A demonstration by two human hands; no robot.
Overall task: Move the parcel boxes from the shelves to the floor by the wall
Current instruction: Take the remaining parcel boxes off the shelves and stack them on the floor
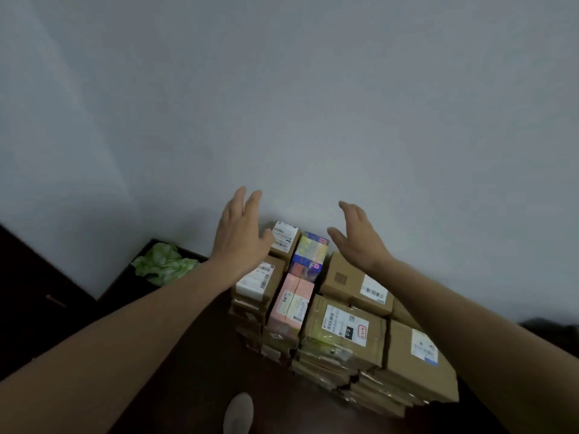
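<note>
left hand (239,233) fingers spread, empty | right hand (360,238) fingers spread, empty | both above parcel boxes (338,321) | boxes stacked on floor (188,371) against wall (313,104)

- Stretches both bare forearms (150,308) forward, converging slightly.
- Holds left hand (239,233) open, fingers straight and close together, thumb spread toward the right.
- Holds right hand (360,238) open too, palm seemingly turned leftward, fingers straight though blurred, thumb spread.
</note>
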